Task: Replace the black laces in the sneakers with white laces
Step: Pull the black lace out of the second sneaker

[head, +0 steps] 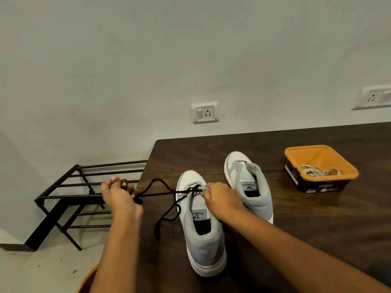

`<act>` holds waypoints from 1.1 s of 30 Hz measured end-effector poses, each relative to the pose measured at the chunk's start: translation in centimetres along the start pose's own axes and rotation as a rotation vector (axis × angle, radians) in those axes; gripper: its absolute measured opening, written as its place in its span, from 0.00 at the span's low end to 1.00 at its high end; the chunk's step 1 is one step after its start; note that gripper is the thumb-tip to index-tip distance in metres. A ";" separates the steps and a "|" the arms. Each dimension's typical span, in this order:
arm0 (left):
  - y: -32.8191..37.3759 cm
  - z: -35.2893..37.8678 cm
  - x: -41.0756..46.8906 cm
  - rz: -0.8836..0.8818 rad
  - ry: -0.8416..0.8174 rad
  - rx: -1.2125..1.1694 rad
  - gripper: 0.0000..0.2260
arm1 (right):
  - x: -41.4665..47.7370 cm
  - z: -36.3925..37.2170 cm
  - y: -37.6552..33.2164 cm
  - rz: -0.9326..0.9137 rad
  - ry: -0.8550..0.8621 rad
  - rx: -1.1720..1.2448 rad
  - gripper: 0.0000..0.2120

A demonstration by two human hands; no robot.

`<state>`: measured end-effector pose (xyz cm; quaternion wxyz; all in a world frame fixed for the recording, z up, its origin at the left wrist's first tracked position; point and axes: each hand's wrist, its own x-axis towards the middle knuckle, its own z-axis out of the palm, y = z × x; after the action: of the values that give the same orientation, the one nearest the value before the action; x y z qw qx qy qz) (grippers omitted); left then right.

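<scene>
Fingers [118,182] of the left hand [118,197] curl round the black lace [158,195]; right hand [222,198] grips the sneaker [203,240].

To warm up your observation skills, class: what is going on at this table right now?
A person is unlacing the nearer sneaker on the table. The left hand grips the black lace, drawn taut out to the left, while the right hand holds that sneaker at its eyelets. The farther sneaker appears laceless. The white laces lie in an orange tub to the right, not yet threaded.
</scene>
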<state>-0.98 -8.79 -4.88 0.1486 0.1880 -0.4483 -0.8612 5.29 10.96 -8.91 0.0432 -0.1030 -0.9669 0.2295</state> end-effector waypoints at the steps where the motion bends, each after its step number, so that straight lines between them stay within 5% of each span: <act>1: 0.0 -0.4 0.3 0.059 0.023 0.133 0.12 | 0.0 0.0 0.0 0.002 -0.004 0.002 0.16; 4: -0.8 -1.2 1.0 0.283 -0.078 0.617 0.08 | 0.1 -0.1 0.1 0.001 -0.020 -0.004 0.16; 6: -1.8 -1.0 0.5 0.365 -0.278 0.977 0.02 | 0.0 -0.1 0.1 -0.005 -0.021 -0.012 0.16; 8: -3.3 -0.5 -0.5 0.403 -0.513 1.302 0.07 | 0.0 -0.1 0.1 -0.016 -0.013 -0.018 0.16; 11: -4.8 1.0 -2.3 0.435 -0.738 1.563 0.07 | 0.0 -0.1 0.1 -0.073 -0.013 0.000 0.17; 15: -4.8 1.7 -2.7 0.240 -0.831 1.561 0.10 | 0.0 -0.2 -0.3 -0.147 -0.036 -0.087 0.18; 19: -4.3 1.2 -3.3 0.135 -0.959 1.601 0.28 | -0.4 -0.6 -1.0 -0.200 -0.011 -0.226 0.15; 24: -4.8 1.9 -5.1 0.524 -0.685 1.714 0.12 | 0.4 -0.2 -0.8 -0.155 -0.064 -0.049 0.09; 30: -5.4 2.4 -5.9 0.551 -0.630 1.691 0.07 | 0.9 0.4 0.0 -0.092 0.070 0.213 0.03; 33: -5.6 2.4 -5.9 0.561 -0.610 1.717 0.08 | 1.1 0.5 0.0 -0.005 0.140 0.324 0.09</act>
<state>2.69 -1.46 -7.13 0.0377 -0.1144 -0.9758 -0.1827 4.13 11.04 -9.32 0.1272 -0.1079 -0.9121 0.3745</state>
